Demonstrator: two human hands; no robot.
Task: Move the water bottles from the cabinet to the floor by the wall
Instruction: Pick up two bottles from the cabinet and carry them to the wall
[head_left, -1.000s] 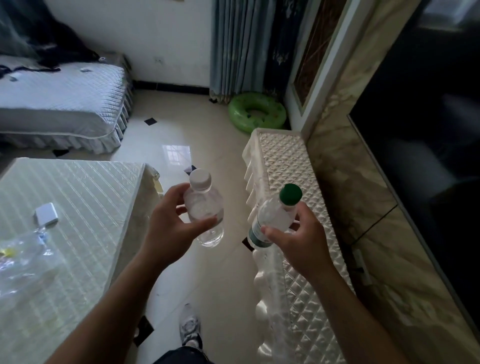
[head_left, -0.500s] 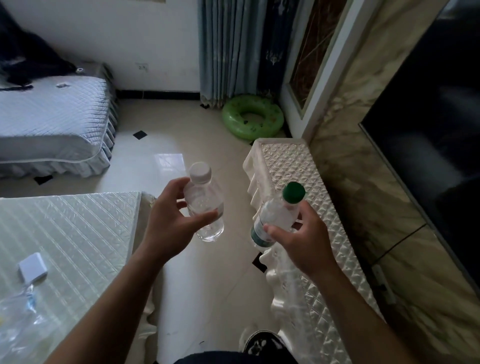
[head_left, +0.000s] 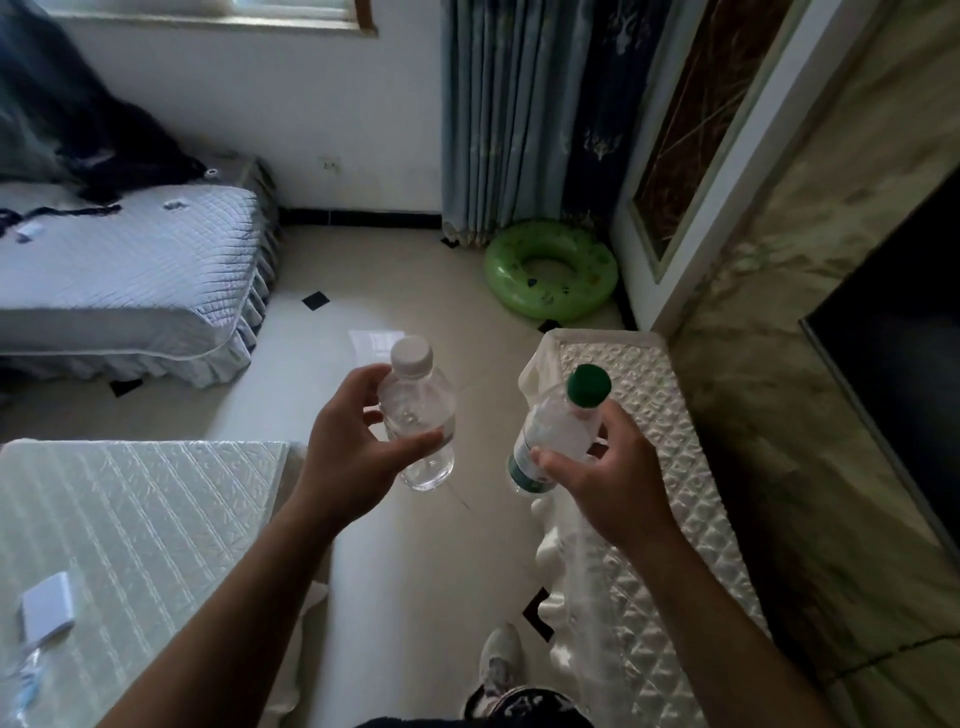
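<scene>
My left hand (head_left: 358, 447) grips a clear water bottle with a white cap (head_left: 418, 410), held upright over the tiled floor. My right hand (head_left: 605, 473) grips a second clear bottle with a green cap and a green-white label (head_left: 558, 426), tilted slightly to the right above the left edge of the low cabinet (head_left: 654, 395). That cabinet runs along the marble wall on the right and wears a cream quilted cover. Both bottles are in the air, a hand's width apart.
A quilted table (head_left: 130, 519) with a small white box (head_left: 47, 605) is at lower left. A bed (head_left: 130, 275) stands at far left. A green swim ring (head_left: 550, 270) lies by the curtain (head_left: 519, 119). My shoe (head_left: 501, 660) is on the floor (head_left: 415, 571) between table and cabinet.
The view has lifted and moved forward along the floor; the window and more of the far wall show now. Both hands keep their bottles at about the same height.
</scene>
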